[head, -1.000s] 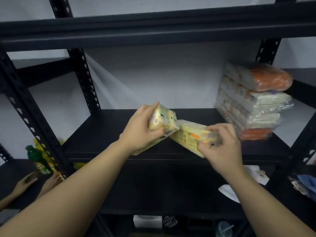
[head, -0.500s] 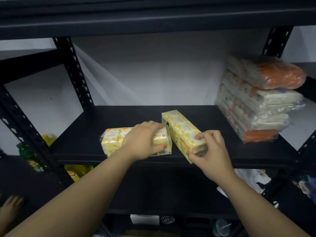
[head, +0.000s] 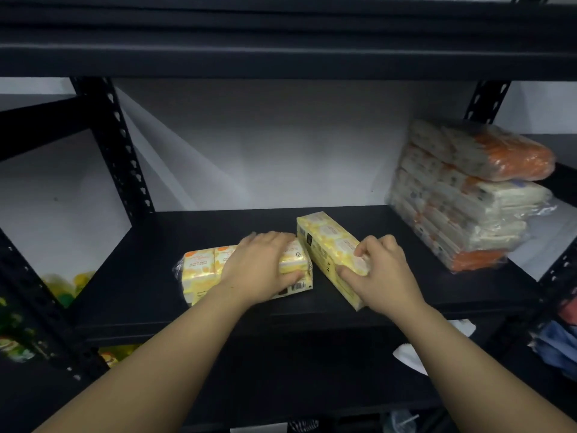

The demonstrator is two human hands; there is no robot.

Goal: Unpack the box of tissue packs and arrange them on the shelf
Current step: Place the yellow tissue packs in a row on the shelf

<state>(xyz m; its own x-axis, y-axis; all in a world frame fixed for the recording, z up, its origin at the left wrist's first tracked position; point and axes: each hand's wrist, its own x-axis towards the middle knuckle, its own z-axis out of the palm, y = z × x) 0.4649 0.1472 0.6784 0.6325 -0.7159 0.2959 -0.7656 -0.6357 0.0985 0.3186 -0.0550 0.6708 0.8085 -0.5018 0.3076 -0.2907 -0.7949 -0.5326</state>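
On shelf (head: 406, 245), 2 yellow, seemingly plastic-wrapped packs (head: 331, 245)

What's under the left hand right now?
The left hand grips a yellow tissue pack lying flat on the black shelf. Its middle section is covered by the hand; both ends show.
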